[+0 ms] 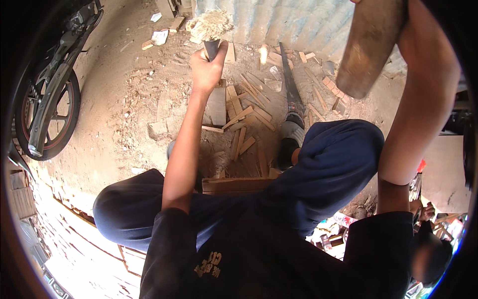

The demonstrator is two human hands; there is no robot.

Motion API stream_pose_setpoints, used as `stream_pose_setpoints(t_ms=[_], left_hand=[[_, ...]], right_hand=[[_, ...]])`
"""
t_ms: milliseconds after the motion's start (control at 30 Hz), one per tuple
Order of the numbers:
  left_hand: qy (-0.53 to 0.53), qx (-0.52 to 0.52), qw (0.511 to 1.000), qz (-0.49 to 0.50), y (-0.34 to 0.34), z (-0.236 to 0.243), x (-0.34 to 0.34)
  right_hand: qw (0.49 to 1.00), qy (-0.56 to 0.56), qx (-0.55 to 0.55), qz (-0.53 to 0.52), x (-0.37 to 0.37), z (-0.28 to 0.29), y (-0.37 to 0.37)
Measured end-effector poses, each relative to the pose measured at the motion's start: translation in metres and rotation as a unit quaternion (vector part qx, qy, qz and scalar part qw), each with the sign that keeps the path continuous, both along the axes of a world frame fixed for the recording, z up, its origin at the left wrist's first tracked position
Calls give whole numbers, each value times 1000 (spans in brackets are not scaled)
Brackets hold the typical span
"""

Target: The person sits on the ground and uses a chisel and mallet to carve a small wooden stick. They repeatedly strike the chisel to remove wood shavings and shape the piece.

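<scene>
My left hand is closed around a tool with a dark tapered socket and a frayed, pale fibrous head that points up and away from me. The tool's lower end is hidden by the hand. My right arm is raised at the upper right. Of my right hand only a fingertip shows at the top edge, against a thick brown wooden-looking club with a rounded lower end. The rest of its grip is out of the picture. The tool and the club are apart.
Several wooden strips and a block lie on the dirt floor. A low wooden board lies between my legs. Corrugated sheet metal stands ahead. A motorcycle wheel is at left; another person is at lower right.
</scene>
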State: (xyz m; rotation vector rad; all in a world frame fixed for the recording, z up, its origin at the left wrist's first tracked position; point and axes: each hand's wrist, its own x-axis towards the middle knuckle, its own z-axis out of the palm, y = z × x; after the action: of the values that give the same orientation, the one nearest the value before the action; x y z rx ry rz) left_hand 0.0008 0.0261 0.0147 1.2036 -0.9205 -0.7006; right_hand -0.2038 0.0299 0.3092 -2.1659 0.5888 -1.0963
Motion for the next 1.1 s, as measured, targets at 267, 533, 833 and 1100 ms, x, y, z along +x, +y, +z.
stream_pose_setpoints(t_ms=[267, 533, 833, 1100], left_hand=[[13, -35, 999, 32, 1, 4, 2], [-12, 6, 1000, -1, 1, 2, -1], [-6, 9, 1000, -1, -4, 9, 3], [-6, 25, 999, -27, -1, 3, -1]], right_hand=[[951, 287, 97, -61, 30, -65, 26], [999, 5, 19, 26, 22, 9, 5], [939, 323, 114, -30, 32, -84, 16], [982, 5, 161, -103, 28, 6, 57]])
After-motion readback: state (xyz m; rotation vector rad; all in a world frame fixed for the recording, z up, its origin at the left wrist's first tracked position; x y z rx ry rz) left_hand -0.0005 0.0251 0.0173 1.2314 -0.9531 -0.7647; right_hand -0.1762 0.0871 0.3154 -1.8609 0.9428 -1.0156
